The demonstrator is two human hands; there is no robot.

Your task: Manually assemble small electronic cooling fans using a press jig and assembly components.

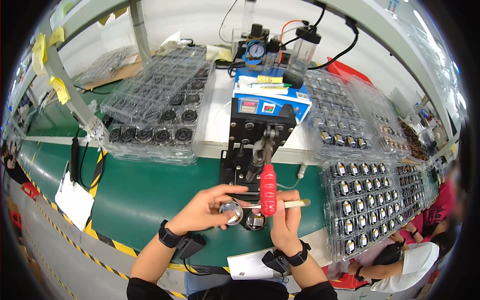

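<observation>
Both forearms are entering from the lower edge, each wearing a black wrist strap (169, 236) with a small black box hanging from it. Left hand (202, 210) is curling narrowly around a round silver part (232, 212), thumb and fingers pinching its rim just above the green bench top (145, 192). Right hand (286, 222) is closing on a thin pale stick (292, 203), whose tip is pointing toward the silver part. A second round part (255, 220), dark with a light label, is sitting between the two hands, just beside the silver one. A white paper sheet (247, 266) is lying at the near bench edge under the right wrist.

Beyond the hands, a red lever handle (268, 189) is hanging down from a black press (255, 145); behind it a blue control box (272, 95) is carrying a gauge and clear cups with hoses.

On the right, clear plastic trays (370, 210) are holding rows of dark round parts with yellow-white labels. On the left, stacked clear trays (160, 107) are holding larger black round parts along the front row; the contents farther back are hard to tell.
</observation>
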